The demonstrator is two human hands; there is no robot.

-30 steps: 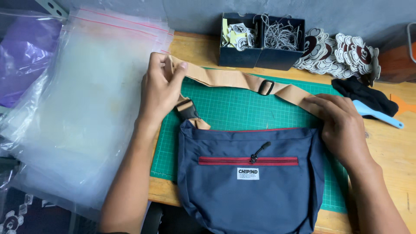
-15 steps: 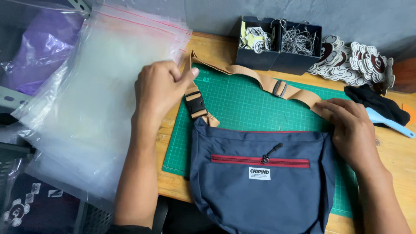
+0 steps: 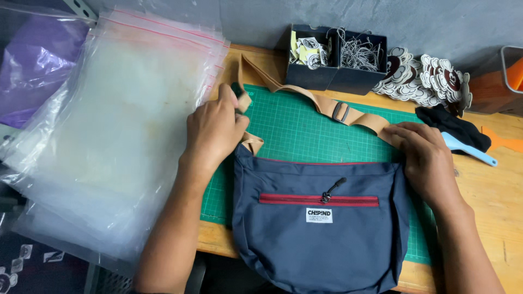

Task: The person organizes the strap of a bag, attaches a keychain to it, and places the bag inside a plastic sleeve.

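Navy fabric shoulder bag (image 3: pixel 321 234) lies flat on green gridded cutting mat (image 3: pixel 305 122) on wooden counter (image 3: pixel 490 190), red zip and small white rectangular label at front centre; its bottom edge is cut off at 6 o'clock. Left hand (image 3: pixel 214 130) grip pinches tan webbing strap (image 3: pixel 327 103) at the bag's 10 o'clock corner. Right hand (image 3: pixel 430 160) presses flat on the 2 o'clock corner, fingers together. Stack of clear zip bags (image 3: pixel 114 141) at 9 o'clock. Dark divided box (image 3: pixel 338 60) at 12 o'clock, contents hard to make out.
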